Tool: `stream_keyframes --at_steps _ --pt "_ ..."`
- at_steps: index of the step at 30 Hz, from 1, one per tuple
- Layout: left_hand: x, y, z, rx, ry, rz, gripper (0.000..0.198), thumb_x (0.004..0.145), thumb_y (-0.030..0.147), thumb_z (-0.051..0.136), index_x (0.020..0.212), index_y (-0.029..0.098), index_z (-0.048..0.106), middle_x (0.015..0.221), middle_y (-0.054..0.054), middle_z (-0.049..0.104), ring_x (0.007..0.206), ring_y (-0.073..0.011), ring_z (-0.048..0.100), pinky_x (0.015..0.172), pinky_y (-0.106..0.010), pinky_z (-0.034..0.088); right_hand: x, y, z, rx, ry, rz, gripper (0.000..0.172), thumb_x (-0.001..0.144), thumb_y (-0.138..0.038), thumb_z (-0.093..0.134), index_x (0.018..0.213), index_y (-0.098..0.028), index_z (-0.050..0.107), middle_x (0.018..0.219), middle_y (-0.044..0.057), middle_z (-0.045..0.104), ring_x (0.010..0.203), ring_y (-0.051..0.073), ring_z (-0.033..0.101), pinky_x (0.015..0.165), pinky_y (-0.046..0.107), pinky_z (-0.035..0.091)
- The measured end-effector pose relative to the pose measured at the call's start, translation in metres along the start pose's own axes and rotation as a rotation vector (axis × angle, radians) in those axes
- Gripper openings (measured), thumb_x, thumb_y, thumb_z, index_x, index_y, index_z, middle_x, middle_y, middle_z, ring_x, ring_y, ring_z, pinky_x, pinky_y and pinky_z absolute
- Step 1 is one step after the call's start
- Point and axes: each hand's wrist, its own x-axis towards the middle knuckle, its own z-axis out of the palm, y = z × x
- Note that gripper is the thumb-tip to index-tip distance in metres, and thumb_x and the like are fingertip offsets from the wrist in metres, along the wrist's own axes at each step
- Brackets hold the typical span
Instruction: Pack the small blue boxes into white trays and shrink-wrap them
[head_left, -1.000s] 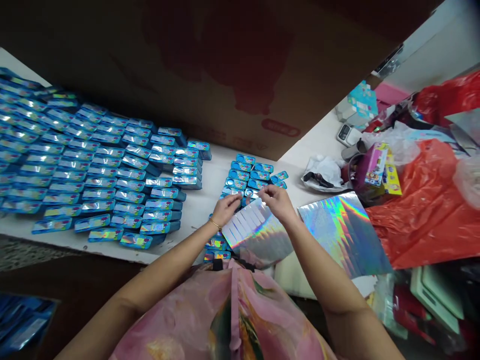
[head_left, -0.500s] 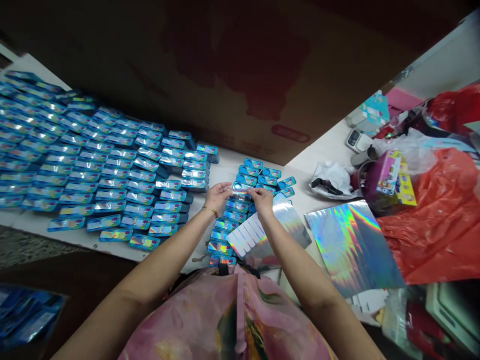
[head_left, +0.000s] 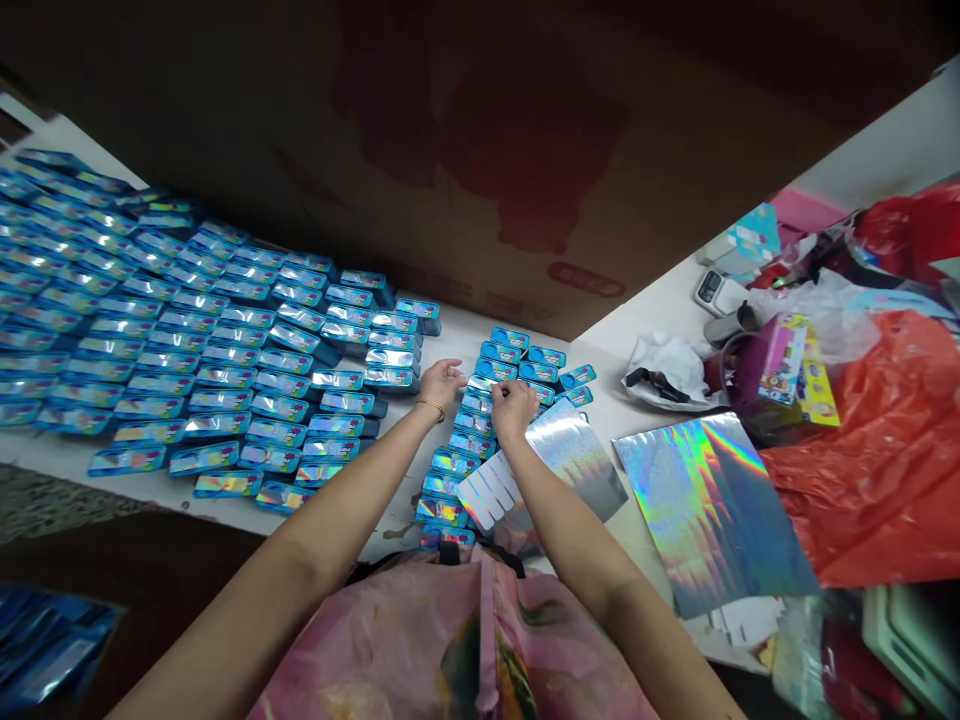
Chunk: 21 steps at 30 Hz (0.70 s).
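A column of small blue boxes (head_left: pixel 472 445) with shiny tops runs across the white table in front of me. My right hand (head_left: pixel 514 408) is curled over one blue box (head_left: pixel 481 384) with a silvery strip on top, its fingertips at the box's right end; whatever they may pinch is hidden. Just left of that box, my left hand (head_left: pixel 442 382) has its fingers stretched out and slightly apart, holding nothing. Beneath my right forearm lies a holographic sticker sheet (head_left: pixel 577 452) with white bare strips where stickers are gone.
Many blue boxes (head_left: pixel 225 375) stand in rows on the left. A large brown carton (head_left: pixel 450 130) rises behind. To the right are another holographic sheet (head_left: pixel 712 505), a red plastic bag (head_left: pixel 862 450) and a crumpled white bag (head_left: pixel 664 365). More blue pieces fill a container (head_left: pixel 112 640) at lower left.
My right hand has moved slightly left over the box and curled its fingers. The left hand has drawn back a little from the box. The silvery strip now lies on the box top.
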Motion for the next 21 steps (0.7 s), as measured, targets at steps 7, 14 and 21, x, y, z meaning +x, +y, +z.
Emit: stream_keyframes --at_steps 7,14,21 --pt "-0.007 -0.013 -0.005 0.216 -0.003 0.061 0.023 0.06 0.02 0.056 0.08 0.016 0.066 0.076 -0.005 0.064 0.072 -0.0183 0.058 0.072 -0.033 0.045 -0.001 0.003 -0.019 -0.309 -0.101 -0.255 0.029 0.087 -0.025 0.036 0.103 -0.021 0.059 0.098 0.012 0.055 0.091 0.024 0.043 0.074 0.037 0.027" --pt "-0.026 -0.004 -0.017 0.386 -0.094 0.172 0.027 0.063 0.018 0.05 0.082 0.02 0.069 0.094 -0.004 0.065 0.093 -0.0212 0.056 0.09 -0.031 0.039 0.003 0.01 -0.045 -0.552 -0.289 -0.56 0.036 0.086 -0.017 0.035 0.116 -0.028 0.052 0.105 0.009 0.051 0.092 0.024 0.041 0.075 0.038 0.025" --pt "-0.04 -0.007 -0.013 0.538 -0.066 0.208 0.039 0.072 0.042 0.053 0.1 0.017 0.064 0.085 -0.008 0.065 0.07 -0.0188 0.057 0.074 -0.03 0.043 -0.019 0.014 -0.048 -0.55 -0.397 -0.672 0.037 0.088 -0.02 0.033 0.122 -0.026 0.046 0.108 0.011 0.051 0.094 0.024 0.041 0.076 0.038 0.026"
